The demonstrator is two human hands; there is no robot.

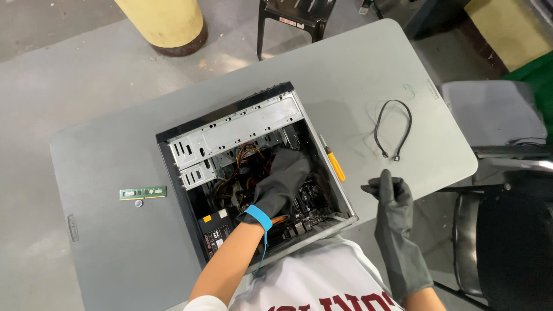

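Head view: your gloved left hand (283,179) reaches inside the open computer case (253,173) at desk centre, fingers hidden; your right hand (393,201) hovers released, needing the screwdriver (333,161).

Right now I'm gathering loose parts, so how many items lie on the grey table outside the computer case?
4: a green memory stick and small round coin cell left of the case, a yellow-handled screwdriver against its right side, a looped black cable farther right. Others may be hidden.
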